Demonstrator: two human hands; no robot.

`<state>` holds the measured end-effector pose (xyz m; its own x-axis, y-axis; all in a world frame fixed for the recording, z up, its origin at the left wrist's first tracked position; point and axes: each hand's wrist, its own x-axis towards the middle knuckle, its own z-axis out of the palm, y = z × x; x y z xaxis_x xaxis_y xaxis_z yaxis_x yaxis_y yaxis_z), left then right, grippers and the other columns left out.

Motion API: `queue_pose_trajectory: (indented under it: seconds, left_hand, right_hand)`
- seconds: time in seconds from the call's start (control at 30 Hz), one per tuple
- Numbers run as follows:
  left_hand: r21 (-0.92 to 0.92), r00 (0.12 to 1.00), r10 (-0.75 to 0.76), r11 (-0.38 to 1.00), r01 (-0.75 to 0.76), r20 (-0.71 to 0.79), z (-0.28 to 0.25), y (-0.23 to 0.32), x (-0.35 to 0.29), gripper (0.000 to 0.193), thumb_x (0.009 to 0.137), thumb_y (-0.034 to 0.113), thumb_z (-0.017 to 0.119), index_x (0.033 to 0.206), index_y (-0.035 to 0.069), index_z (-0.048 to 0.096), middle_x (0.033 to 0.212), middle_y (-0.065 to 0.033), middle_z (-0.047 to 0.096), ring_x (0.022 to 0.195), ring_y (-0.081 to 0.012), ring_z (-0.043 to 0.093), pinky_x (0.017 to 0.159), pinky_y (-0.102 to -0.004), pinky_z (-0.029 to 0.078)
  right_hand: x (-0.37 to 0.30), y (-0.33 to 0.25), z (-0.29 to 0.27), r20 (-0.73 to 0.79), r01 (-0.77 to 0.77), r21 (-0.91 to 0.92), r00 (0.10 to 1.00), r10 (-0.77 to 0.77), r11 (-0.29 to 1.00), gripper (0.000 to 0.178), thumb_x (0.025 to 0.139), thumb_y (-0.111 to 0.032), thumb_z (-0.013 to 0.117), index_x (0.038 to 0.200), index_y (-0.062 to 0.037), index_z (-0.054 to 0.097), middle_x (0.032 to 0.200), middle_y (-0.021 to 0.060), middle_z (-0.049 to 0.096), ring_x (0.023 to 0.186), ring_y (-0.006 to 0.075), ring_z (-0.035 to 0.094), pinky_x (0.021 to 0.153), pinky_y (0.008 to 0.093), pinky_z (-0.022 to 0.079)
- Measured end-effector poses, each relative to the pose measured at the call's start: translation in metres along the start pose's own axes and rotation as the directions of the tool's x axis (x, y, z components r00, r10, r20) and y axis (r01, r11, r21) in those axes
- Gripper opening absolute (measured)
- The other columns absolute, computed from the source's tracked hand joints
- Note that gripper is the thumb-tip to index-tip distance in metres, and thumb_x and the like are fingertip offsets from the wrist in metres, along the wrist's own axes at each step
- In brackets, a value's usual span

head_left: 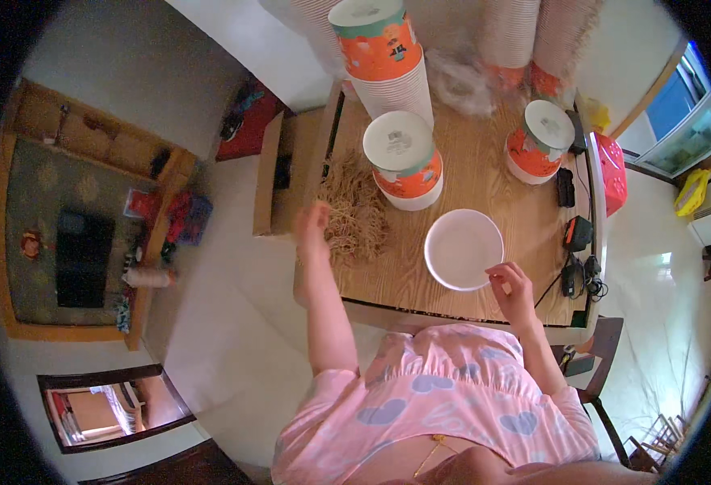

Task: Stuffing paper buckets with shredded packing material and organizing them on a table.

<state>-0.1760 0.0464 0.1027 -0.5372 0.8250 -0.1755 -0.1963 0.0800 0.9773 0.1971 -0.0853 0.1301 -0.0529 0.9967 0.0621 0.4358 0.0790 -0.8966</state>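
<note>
The gathering step, I judge: left hand — blurred, grip untellable — reaches the rubber-band pile at ten o'clock of the white lid (right hand pinches its five-o'clock rim). Next calls for picking a single band.

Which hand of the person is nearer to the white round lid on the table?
Right. The right hand touches the lower right edge of the white lid. The left hand is apart from it, to its left, over the pile of rubber bands.
</note>
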Motion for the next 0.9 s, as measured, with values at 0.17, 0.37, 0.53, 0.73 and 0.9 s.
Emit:
queue_pose_trajectory:
  seconds: [0.17,0.37,0.53,0.73,0.9]
  left_hand:
    - [-0.215,0.933,0.348,0.921,-0.324,0.086,0.003,0.124,-0.016,0.012,0.084,0.017,0.059,0.088,0.006,0.055,0.089,-0.0103,0.063,0.084,-0.0180,0.059,0.079,-0.0301,0.046]
    - [-0.344,0.798,0.563,0.808,-0.478,0.214,0.003,0.213,-0.062,0.008,0.084,0.012,0.058,0.086,0.005,0.055,0.081,-0.0103,0.062,0.075,-0.0160,0.059,0.067,-0.0244,0.046]
    - [0.284,0.773,0.169,0.865,-0.413,0.611,0.061,0.132,-0.139,0.003,0.078,0.005,0.064,0.079,0.005,0.061,0.077,-0.0032,0.062,0.071,-0.0099,0.057,0.063,-0.0251,0.047]
    - [0.433,0.683,0.032,0.751,-0.499,0.730,0.064,0.003,-0.195,0.008,0.075,0.005,0.064,0.078,0.000,0.059,0.069,-0.0068,0.057,0.061,-0.0118,0.054,0.054,-0.0259,0.042]
    - [0.465,0.679,0.089,0.664,-0.586,0.728,0.055,-0.015,-0.205,0.008,0.072,0.003,0.065,0.076,-0.001,0.059,0.068,-0.0087,0.056,0.061,-0.0175,0.056,0.054,-0.0277,0.043]
  right_hand:
    - [0.000,-0.001,0.004,-0.001,0.033,0.061,0.999,-0.033,0.998,0.014,0.078,0.005,0.056,0.090,-0.0022,0.061,0.084,0.0106,0.057,0.076,0.0216,0.059,0.066,0.0290,0.049]
    - [0.001,-0.014,0.007,0.010,0.089,0.089,0.996,-0.090,0.992,0.015,0.079,0.004,0.057,0.092,-0.0021,0.062,0.084,0.0093,0.059,0.078,0.0173,0.059,0.068,0.0262,0.048]
    - [0.002,-0.029,0.032,0.189,-0.224,0.602,0.972,0.137,0.766,0.020,0.089,-0.013,0.053,0.103,-0.0014,0.062,0.087,0.0031,0.061,0.072,0.0090,0.054,0.067,0.0225,0.045]
    - [0.000,-0.022,0.060,0.329,-0.384,0.682,0.921,0.207,0.623,0.021,0.087,-0.016,0.056,0.099,0.0003,0.062,0.087,0.0004,0.061,0.077,0.0069,0.052,0.071,0.0227,0.044]
    - [-0.004,-0.014,0.059,0.342,-0.464,0.701,0.885,0.316,0.541,0.012,0.086,-0.015,0.058,0.089,-0.0031,0.061,0.076,-0.0020,0.057,0.065,0.0057,0.047,0.060,0.0202,0.039]
